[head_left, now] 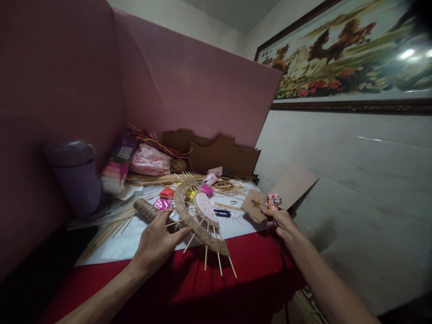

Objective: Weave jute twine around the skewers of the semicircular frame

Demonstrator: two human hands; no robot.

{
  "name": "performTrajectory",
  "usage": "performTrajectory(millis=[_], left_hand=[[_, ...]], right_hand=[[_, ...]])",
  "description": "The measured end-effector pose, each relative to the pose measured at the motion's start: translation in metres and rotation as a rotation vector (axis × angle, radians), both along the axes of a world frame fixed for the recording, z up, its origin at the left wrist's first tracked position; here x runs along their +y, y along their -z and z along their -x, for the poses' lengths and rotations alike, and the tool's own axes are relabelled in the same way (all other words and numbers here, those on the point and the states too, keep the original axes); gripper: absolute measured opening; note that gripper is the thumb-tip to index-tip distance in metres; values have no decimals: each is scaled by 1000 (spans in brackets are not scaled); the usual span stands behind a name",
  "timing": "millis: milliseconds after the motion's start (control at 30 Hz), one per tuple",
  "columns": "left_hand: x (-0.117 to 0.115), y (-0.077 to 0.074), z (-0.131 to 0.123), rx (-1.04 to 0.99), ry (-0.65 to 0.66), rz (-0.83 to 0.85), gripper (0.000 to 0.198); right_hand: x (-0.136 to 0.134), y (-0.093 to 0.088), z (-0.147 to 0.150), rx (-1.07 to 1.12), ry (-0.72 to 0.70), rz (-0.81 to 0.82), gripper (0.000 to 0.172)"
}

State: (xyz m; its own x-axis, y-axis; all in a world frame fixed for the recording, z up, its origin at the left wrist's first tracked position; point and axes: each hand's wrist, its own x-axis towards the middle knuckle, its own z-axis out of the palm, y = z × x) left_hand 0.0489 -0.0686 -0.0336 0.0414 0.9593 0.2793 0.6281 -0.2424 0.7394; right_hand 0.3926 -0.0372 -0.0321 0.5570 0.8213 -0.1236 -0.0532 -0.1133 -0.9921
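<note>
My left hand (162, 234) pinches a stick of a half-ring craft piece (184, 209), holding it tilted above the table's front. Its curved band is wound with brown twine. Thin wooden sticks radiate through it, and a white, pink-dotted half-disc (205, 207) sits at its inner side. To the right, my right hand (281, 222) is closed around a multicoloured patterned object (273, 201), whose kind I cannot make out. A piece of brown cardboard (253, 211) with a darker patch is against these fingers; whether they grip it too is unclear. A dark cord hangs below that hand.
Near my left hand lie a twine spool (145, 209) and several thin sticks (104, 234). A blue oval tool (222, 213) rests on white sheeting over the red cloth (236, 256). A purple tumbler (76, 175) stands left; cardboard (222, 153) leans behind.
</note>
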Motion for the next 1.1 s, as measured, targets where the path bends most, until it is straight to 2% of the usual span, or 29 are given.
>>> performTrajectory(millis=[200,300,333,400,467,500,567,700,733,900,1000,1100], left_hand=[[0,0,0,10,-3,-6,57],[0,0,0,23,-7,-9,55],[0,0,0,24,-9,-9,55],[-1,0,-1,25,-18,-10,56],[-2,0,-2,36,-23,-12,53],[-2,-1,-2,40,-24,-17,52],[-2,-1,-2,48,-20,-26,50],[-3,-1,-3,51,-10,-18,51],[-3,-1,-3,52,-10,-17,51],[-4,-1,-4,66,-35,-17,48],[-5,-2,-5,79,-39,-20,45],[-5,-2,-6,88,-45,-24,45]], right_hand=[[-1,11,-21,-202,174,18,29],[-16,5,-15,-326,274,-62,34],[-24,1,-8,-386,257,-125,36],[-44,-6,12,-362,11,-176,44],[-67,-12,37,-246,-360,-89,50],[-78,-14,49,-200,-484,-18,51],[-96,-13,70,-153,-626,58,50],[-108,-5,91,-174,-545,48,50],[-107,-4,95,-190,-573,38,49],[-103,-11,110,-338,-893,-131,33],[-103,-16,117,-423,-967,-166,29],[-103,-16,119,-426,-985,-118,31]])
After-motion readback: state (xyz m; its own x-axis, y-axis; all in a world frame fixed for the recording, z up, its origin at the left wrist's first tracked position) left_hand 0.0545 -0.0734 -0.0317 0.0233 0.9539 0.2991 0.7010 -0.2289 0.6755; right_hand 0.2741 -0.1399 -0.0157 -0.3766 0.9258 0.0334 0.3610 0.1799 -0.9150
